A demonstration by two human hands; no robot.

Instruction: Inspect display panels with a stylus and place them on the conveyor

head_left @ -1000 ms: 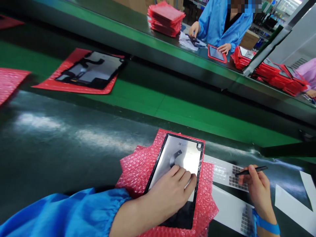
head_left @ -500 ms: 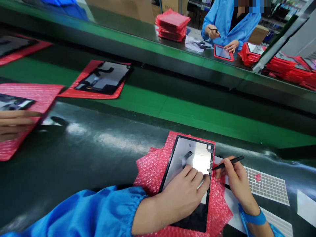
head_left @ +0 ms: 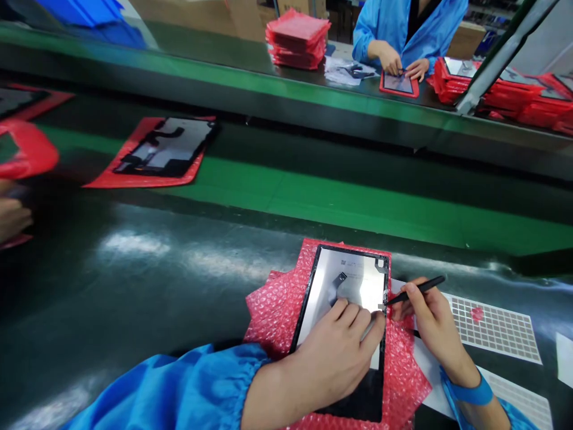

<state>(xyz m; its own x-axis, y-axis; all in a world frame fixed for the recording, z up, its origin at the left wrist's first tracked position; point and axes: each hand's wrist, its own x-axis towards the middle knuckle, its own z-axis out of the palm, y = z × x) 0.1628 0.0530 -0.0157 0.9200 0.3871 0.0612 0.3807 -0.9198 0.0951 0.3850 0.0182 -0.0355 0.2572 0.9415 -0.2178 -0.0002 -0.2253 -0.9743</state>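
Note:
A tablet screen panel (head_left: pixel 308 304) lies face down on red bubble-wrap sleeves (head_left: pixel 268 304), its silvery back and black border showing. My left hand (head_left: pixel 333 352) rests on it with bent fingers, gripping it near the right edge; the thumb is mostly hidden. A short dark flex cable (head_left: pixel 339 283) sticks up beyond those fingers. In my right hand (head_left: pixel 432 322) are slim black tweezers (head_left: pixel 418 289), pinched like a pen. Their tip meets the panel's right edge beside a small greyish tab (head_left: pixel 382 306), close to my left index finger.
To the right lie sheets of small square stickers (head_left: pixel 496 328). Beyond the bench runs a green conveyor (head_left: pixel 313 203) bearing another panel (head_left: pixel 174 146) on a red sleeve. A co-worker's hand (head_left: pixel 13 218) is at far left; another person (head_left: pixel 403 48) works opposite, near red stacks (head_left: pixel 298 39).
My hands stay nearly in place, the tweezers' tip still at the panel's edge. At left, the co-worker's hand and red sleeve have shifted. The person opposite has brought both hands together over a panel.

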